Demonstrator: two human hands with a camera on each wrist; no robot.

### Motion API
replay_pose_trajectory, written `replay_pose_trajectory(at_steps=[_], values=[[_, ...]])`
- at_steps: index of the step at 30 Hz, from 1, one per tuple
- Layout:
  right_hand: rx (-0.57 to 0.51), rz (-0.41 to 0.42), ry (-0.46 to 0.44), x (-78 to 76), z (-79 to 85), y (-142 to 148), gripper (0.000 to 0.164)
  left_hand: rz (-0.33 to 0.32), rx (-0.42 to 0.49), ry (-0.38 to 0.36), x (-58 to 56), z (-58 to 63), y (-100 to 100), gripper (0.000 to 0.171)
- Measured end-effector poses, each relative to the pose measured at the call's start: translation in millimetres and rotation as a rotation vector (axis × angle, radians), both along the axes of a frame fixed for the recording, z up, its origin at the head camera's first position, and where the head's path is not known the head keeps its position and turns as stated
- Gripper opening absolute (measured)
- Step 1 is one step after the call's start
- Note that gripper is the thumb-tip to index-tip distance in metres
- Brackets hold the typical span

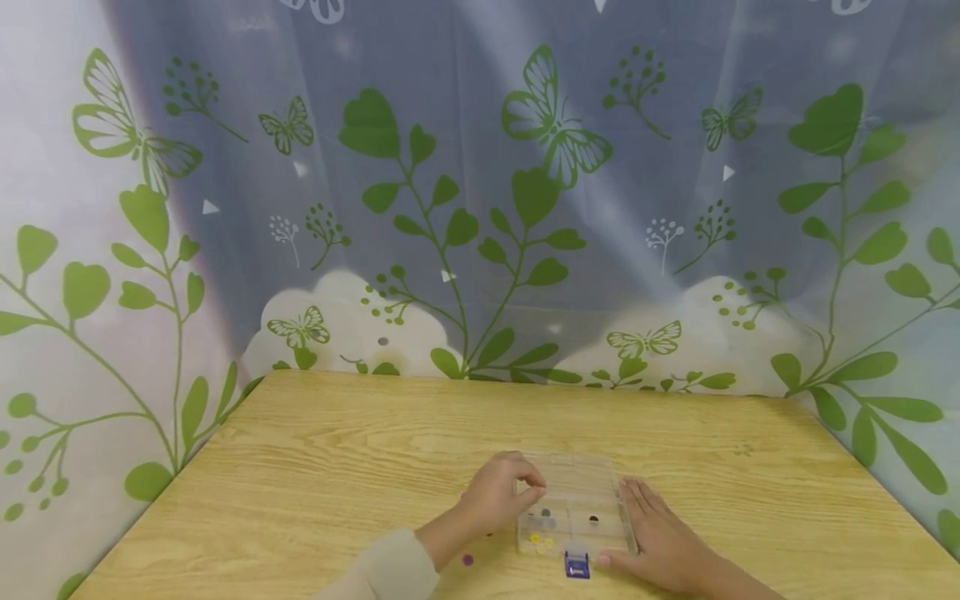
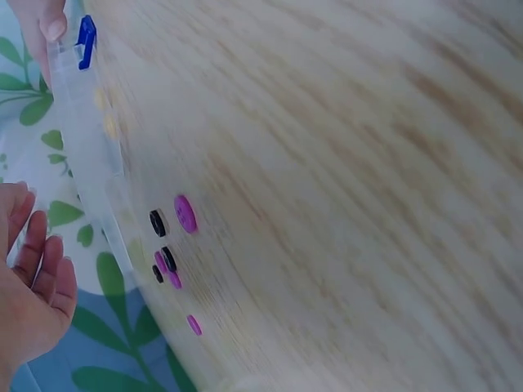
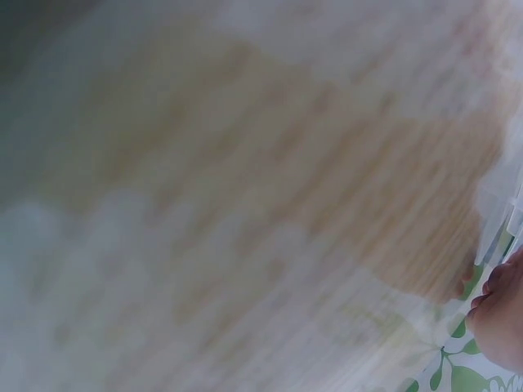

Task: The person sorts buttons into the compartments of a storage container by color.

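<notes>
A clear plastic divided box (image 1: 596, 537) with a blue latch (image 1: 577, 565) at its front lies between the two hands. My left hand (image 1: 498, 492) hovers over its left side, fingers bent and thumb close to the index finger; nothing shows between them. In the left wrist view the left hand's fingers (image 2: 42, 265) look relaxed. My right hand (image 1: 667, 537) rests against the box, fingers straight along the right wall and thumb at the front edge. Yellow buttons (image 1: 536, 540) sit in the front-left compartment, and a black button (image 1: 594, 519) in another.
Loose on the wooden table (image 2: 343, 196), left of the box, are several black and magenta buttons, among them a large magenta button (image 2: 185, 213) and a black button (image 2: 158, 223). A patterned curtain (image 1: 465, 208) hangs behind the table's far edge.
</notes>
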State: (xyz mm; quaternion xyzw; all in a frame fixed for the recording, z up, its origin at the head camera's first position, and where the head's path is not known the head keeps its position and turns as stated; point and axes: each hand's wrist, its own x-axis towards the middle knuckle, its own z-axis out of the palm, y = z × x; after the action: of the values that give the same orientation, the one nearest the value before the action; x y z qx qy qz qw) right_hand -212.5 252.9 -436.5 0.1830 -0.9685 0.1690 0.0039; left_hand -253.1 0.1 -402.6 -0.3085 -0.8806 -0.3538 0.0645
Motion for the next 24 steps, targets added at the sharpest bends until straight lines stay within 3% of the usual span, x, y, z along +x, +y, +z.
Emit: replay_pose_trajectory(at_steps=[15,24], values=[[0.013,0.005,0.013,-0.3,-0.8,1,0.103,0.016,0.128,-0.016,-8.2,-6.1,-20,0.007],[0.002,0.011,0.008,-0.2,-0.5,1,0.103,0.051,0.158,-0.056,-12.7,-11.2,-28,0.01]])
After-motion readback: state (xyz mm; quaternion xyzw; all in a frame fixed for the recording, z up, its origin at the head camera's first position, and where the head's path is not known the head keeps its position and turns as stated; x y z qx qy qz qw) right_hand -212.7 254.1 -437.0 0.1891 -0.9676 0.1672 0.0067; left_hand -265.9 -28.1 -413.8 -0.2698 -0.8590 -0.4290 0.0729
